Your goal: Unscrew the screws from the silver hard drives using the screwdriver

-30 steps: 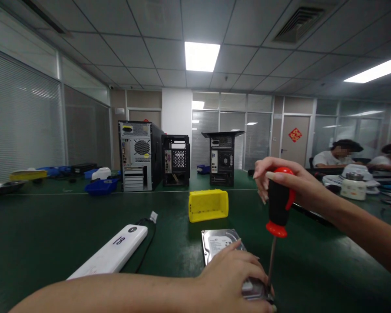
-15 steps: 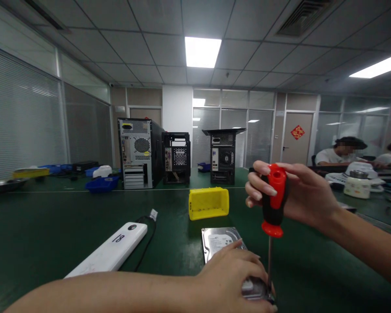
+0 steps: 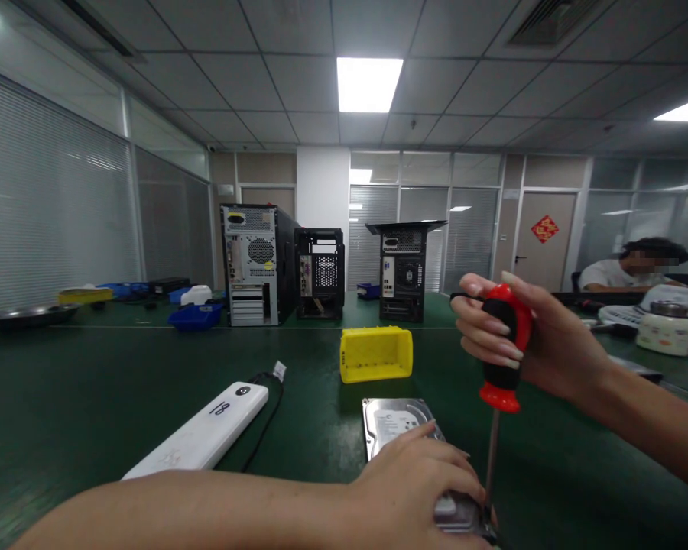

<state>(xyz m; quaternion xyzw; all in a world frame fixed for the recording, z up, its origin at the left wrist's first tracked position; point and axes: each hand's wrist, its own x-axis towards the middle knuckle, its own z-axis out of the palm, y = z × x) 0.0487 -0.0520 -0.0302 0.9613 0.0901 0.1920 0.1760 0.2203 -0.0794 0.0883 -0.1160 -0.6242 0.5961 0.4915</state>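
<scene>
My left hand [image 3: 418,489] lies across a silver hard drive [image 3: 387,428], gripping it with bent fingers against the green table. The drive's far end with its white label shows beyond my knuckles. More silver metal appears between thumb and fingers, but my hand hides how it joins. My right hand [image 3: 533,336] is closed around the red and black handle of a screwdriver [image 3: 501,347]. Its shaft slants down to the near right corner of the metal, beside my left fingertips. The tip itself is too hidden to make out.
Beyond the drive stands a yellow bin [image 3: 377,355]. A white power strip [image 3: 206,428] marked 18 lies left, with a dark cable. Farther back are computer cases [image 3: 258,267], a blue tray [image 3: 195,317] and a jar [image 3: 665,328]. A person [image 3: 636,267] sits at right.
The screwdriver handle has turned, with more black grip facing me, and leans further right. My right fingers have shifted around it. The whole view has slid slightly; my left hand stays on the drive.
</scene>
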